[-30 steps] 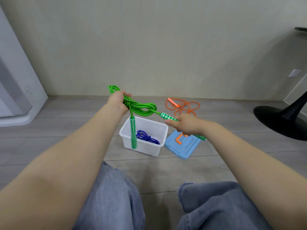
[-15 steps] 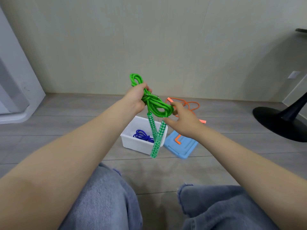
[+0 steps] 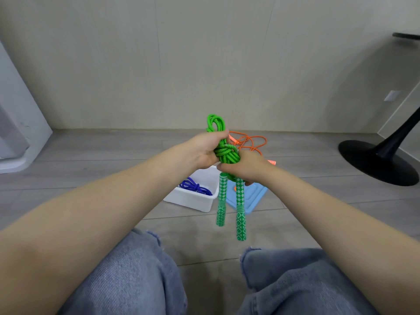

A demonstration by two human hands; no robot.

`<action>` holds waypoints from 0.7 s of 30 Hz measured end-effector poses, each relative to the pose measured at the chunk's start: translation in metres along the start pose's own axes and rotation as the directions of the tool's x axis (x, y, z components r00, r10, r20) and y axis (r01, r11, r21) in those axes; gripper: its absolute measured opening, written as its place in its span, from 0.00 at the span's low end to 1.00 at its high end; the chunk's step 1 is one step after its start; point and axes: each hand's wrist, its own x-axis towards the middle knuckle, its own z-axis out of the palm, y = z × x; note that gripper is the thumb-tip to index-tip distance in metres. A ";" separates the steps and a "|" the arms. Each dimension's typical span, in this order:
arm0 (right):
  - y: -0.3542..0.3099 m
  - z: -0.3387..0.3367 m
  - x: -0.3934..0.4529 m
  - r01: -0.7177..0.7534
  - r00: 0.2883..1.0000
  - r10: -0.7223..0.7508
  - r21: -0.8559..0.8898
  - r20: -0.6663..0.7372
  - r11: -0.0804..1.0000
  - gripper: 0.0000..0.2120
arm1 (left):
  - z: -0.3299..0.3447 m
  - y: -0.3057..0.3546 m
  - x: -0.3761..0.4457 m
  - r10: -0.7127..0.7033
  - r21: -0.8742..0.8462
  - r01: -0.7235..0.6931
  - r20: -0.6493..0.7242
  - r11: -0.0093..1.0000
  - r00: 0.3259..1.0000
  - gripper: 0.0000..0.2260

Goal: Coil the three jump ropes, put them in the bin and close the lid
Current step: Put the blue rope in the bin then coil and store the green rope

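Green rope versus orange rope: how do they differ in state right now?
The green rope is bundled and held in the air by both hands, left and right; the orange rope lies loose on the floor. The green one's handles hang down side by side; the orange one's sprawl apart. Neither is in the bin.

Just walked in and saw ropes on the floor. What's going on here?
A person is bundling a green jump rope: the left hand grips the coils, the right hand holds the bundle where both handles hang down. A blue jump rope already lies in the white bin. The orange jump rope is loose on the floor, and the blue lid lies beside the bin.
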 end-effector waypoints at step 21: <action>0.037 -0.009 0.079 -0.188 0.982 0.181 0.297 0.053 0.936 0.14 | -0.084 -0.024 0.045 0.075 0.910 -0.213 0.255 -0.356 0.964 0.12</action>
